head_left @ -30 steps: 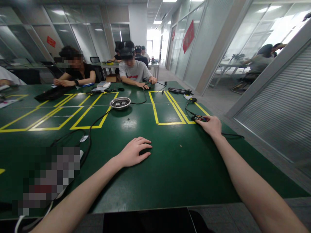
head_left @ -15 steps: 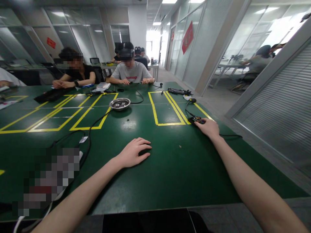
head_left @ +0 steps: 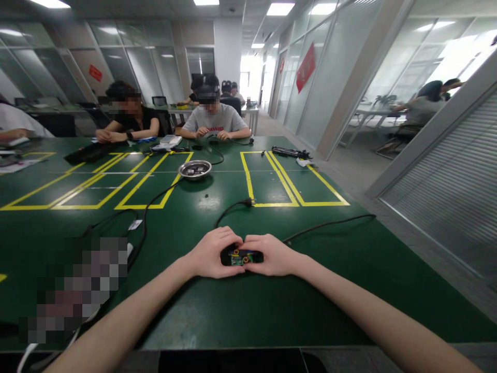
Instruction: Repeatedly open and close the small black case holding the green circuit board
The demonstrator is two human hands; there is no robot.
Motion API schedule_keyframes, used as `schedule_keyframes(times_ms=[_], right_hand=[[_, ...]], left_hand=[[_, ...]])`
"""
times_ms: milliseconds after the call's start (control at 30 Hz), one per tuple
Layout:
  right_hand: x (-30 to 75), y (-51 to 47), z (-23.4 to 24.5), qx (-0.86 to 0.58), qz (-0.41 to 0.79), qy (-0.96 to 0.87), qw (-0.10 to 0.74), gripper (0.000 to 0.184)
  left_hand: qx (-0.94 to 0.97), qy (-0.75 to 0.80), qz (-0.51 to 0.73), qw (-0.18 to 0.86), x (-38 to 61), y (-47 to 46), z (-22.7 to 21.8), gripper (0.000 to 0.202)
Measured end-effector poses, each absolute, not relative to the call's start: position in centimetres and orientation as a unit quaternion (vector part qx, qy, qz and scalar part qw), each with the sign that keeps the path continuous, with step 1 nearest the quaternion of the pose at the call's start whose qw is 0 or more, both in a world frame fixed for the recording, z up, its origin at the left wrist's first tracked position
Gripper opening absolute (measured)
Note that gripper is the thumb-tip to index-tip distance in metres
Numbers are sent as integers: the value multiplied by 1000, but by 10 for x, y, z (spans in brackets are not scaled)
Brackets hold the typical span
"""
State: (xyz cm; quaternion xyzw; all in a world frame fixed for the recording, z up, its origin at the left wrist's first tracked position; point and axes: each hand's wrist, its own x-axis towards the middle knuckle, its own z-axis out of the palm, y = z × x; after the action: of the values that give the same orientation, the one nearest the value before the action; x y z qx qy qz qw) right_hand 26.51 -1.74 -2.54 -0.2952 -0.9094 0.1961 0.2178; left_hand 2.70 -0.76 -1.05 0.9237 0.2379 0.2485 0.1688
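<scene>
Both of my hands meet over the green table [head_left: 217, 321] around an opened power adapter [head_left: 237, 259]. Its black casing lies open at the top, and a green circuit board with copper coils shows inside. My left hand [head_left: 212, 253] is closed on its left end, thumb in front and fingers behind. On the right end my right hand [head_left: 277, 254] grips in the same way, thumbs close together. A black power plug [head_left: 246, 202] lies beyond the hands, its cord running back behind my left hand. Another black cable [head_left: 330, 223] trails off to the right.
A metal bowl [head_left: 195, 177] with small metal parts stands ahead, left of centre. Yellow tape [head_left: 272, 205] marks rectangles. A blurred-out long object [head_left: 77, 290] lies at left near a cord. A folded black tripod-like item [head_left: 291, 152] is far right. Co-workers sit opposite.
My right hand has brought the adapter from the far right to my left hand, dragging its plug and cable along. My left hand, earlier resting loosely open, now grips the adapter too.
</scene>
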Motion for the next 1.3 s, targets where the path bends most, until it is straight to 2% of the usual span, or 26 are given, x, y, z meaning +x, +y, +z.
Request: schedule_keyframes(times_ms=[67,233,333,467,667,800,967,1100,1300], right_hand=[[261,-23,-26,-287,187,-912,224,25],[272,-16,-25,-305,114,-910,259,29],[278,-12,-24,-303,101,-907,275,30],[277,-10,-26,-289,144,-896,306,30],[260,-14,-37,-352,166,-852,350,6],[255,-20,-31,-321,123,-883,321,9],[280,-9,-18,-287,91,-914,273,26],[302,7,-23,-313,118,-918,211,8],[296,9,-35,-330,122,-905,239,9]], left_hand=[[925,249,234,164,28,-9,-11,39],[926,286,199,142,28,-8,-12,63],[929,290,188,134,25,-6,-12,64],[932,286,182,131,19,-1,-15,59],[923,282,211,153,19,2,-19,31],[919,281,222,165,20,2,-20,26],[914,298,227,160,20,5,-25,29],[908,312,229,159,21,8,-28,29],[903,314,244,163,21,9,-30,39]])
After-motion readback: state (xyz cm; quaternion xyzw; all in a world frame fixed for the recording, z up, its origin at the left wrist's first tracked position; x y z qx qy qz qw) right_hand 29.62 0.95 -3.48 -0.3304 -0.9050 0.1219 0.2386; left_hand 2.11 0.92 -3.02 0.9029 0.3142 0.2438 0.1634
